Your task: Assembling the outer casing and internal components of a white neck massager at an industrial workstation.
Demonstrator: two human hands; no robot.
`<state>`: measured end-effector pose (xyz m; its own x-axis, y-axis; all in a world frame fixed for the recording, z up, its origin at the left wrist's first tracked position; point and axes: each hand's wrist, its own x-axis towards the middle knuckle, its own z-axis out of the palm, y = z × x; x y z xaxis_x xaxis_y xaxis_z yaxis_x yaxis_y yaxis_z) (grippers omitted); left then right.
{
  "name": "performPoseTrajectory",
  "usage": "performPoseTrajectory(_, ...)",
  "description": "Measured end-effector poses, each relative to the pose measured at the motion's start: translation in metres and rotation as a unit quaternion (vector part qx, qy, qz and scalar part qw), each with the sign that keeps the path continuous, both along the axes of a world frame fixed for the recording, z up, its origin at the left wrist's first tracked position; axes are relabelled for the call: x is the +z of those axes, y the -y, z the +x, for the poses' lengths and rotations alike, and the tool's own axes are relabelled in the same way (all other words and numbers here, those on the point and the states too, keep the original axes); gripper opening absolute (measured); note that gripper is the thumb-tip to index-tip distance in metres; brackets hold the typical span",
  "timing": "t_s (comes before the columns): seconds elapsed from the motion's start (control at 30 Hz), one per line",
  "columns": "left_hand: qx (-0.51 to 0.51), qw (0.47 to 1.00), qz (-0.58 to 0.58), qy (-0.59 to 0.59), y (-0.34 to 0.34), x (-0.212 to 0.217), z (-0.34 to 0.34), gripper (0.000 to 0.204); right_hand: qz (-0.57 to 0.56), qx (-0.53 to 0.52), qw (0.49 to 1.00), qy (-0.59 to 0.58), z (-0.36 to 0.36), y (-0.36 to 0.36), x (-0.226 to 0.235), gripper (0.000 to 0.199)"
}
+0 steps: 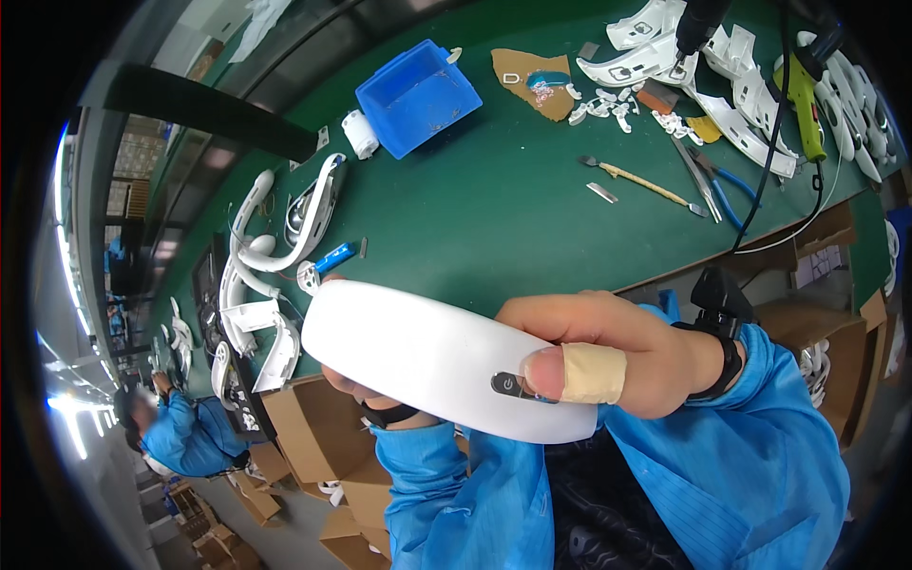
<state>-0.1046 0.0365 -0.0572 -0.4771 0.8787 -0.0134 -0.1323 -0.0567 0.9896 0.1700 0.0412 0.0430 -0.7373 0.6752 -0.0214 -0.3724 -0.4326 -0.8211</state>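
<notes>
A smooth white curved plastic housing (408,351) is held up close in front of me, above the table's near edge. My right hand (655,356) is closed round its right end, the taped thumb (591,373) pressing beside a dark oval button panel (510,384). My left hand (348,385) grips the housing's left end from behind; most of that hand is hidden, with only bits of the fingers showing. Just beyond the left end lie a blue cylindrical cell (333,257) and a small round white part (308,277) on the table.
On the green table (494,218) stands a blue bin (418,100) beside a white roll (360,134). White curved shells (252,256) lie at left, others (636,62) at far right. Tweezers (696,176), pliers (731,195) and a green tool (806,109) lie right. A co-worker (195,432) sits left.
</notes>
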Motion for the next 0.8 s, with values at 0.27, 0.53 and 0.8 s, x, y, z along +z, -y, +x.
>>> performPoseTrajectory(0.27,-0.336,0.823,0.199,0.413,-0.016,0.016,-0.003,0.046,0.066,-0.017,0.997,0.023,-0.007,0.008,-0.008,0.031)
performPoseTrajectory(0.53,-0.338,0.818,0.191,0.424,-0.015,0.012,-0.007,0.049,0.073,-0.009,0.997,0.022,-0.006,0.007,-0.004,0.032)
performPoseTrajectory(0.8,-0.214,0.892,0.181,0.354,-0.004,0.002,0.005,0.055,0.044,-0.001,0.999,-0.015,-0.011,0.01,-0.007,0.029)
